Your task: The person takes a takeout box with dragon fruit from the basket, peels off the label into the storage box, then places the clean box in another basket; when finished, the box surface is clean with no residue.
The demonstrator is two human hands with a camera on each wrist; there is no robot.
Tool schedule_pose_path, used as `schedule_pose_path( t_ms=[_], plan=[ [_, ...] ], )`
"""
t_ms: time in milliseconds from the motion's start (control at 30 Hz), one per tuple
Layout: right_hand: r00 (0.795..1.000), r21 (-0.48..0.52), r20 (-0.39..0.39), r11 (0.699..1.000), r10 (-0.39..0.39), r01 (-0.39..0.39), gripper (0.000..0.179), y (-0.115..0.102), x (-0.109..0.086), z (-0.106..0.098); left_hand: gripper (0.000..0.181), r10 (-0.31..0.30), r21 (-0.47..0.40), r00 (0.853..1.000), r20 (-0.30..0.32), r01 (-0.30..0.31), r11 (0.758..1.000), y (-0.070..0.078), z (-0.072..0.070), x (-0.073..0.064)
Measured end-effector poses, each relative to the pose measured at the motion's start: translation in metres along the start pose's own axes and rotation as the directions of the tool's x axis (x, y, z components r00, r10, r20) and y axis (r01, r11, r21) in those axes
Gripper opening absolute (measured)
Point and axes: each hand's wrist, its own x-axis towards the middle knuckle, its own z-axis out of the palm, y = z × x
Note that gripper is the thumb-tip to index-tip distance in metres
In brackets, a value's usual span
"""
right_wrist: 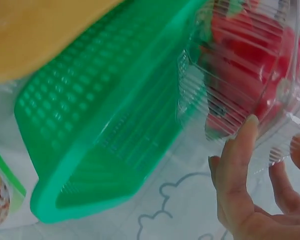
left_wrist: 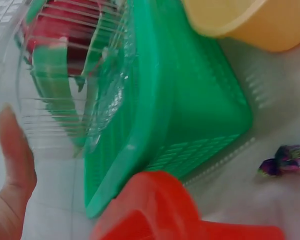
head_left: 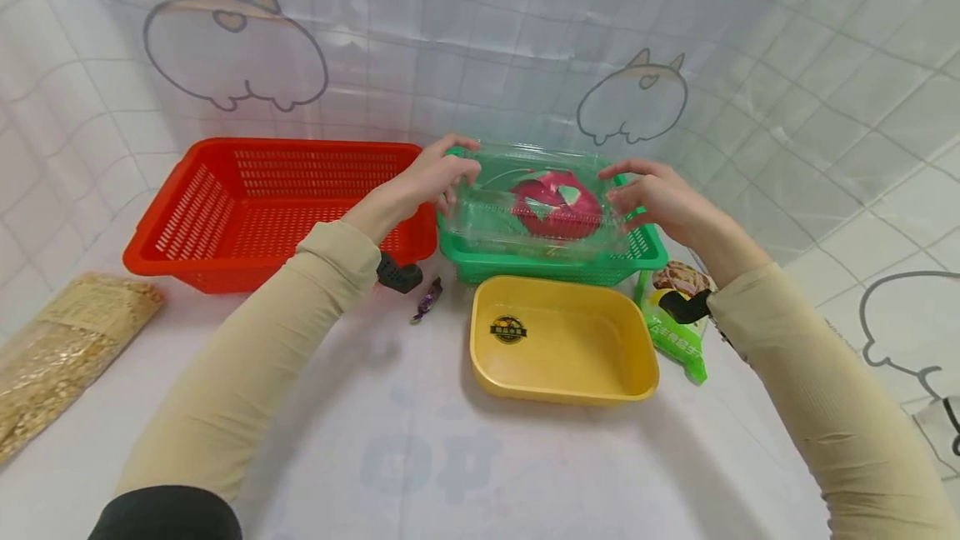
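Both hands hold a clear plastic box (head_left: 487, 219) above the green basket (head_left: 641, 252). My left hand (head_left: 433, 176) grips the box's left end, thumb and fingers apart around it. At the opposite end my right hand (head_left: 660, 200) grips it with bent fingers. Through the ribbed clear plastic shows a pink-red dragon fruit (head_left: 558, 202) with green scales; I cannot tell whether it lies inside the box or behind it. In the right wrist view the box (right_wrist: 192, 95) is tilted, with fingertips against its side.
A red basket (head_left: 180, 215) stands at the left, touching the green one. In front sits a yellow tub (head_left: 562, 357). A purple-wrapped candy (head_left: 427, 300) lies between. A green snack bag (head_left: 678, 336) is at the right, a bag of oats (head_left: 67, 348) far left.
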Motion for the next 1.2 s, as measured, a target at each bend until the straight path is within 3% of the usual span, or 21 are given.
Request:
schedule_pose_path(
  t_ms=[200,500,767,1000,1067,1200],
  plan=[
    [0.999,-0.021,0.041,0.999,0.032,-0.031,0.043,-0.003,0.011,-0.012,0.056,-0.105,0.044,0.993,0.058,0.102,0.994,0.012,0.002,0.015],
    [0.991,-0.03,0.069,0.993,0.112,-0.11,0.041,0.0,0.031,-0.019,0.056,-0.24,0.167,0.961,0.139,0.216,0.962,0.019,-0.001,0.03],
    [0.974,-0.073,0.125,0.981,0.186,-0.178,0.04,0.001,0.049,-0.022,0.081,-0.34,0.178,0.927,0.16,0.312,0.933,0.024,0.002,0.033],
    [0.956,-0.086,0.164,0.969,0.245,-0.233,0.039,0.007,0.058,-0.021,0.095,-0.434,0.093,0.881,0.185,0.424,0.901,0.027,0.013,0.038],
    [0.953,-0.081,0.173,0.968,0.249,-0.238,0.038,0.01,0.059,-0.021,0.095,-0.44,0.103,0.881,0.175,0.428,0.898,0.027,0.016,0.038],
    [0.95,-0.074,0.178,0.967,0.255,-0.246,0.038,0.016,0.062,-0.021,0.089,-0.419,0.154,0.897,0.142,0.399,0.904,0.025,0.021,0.041]
  ],
)
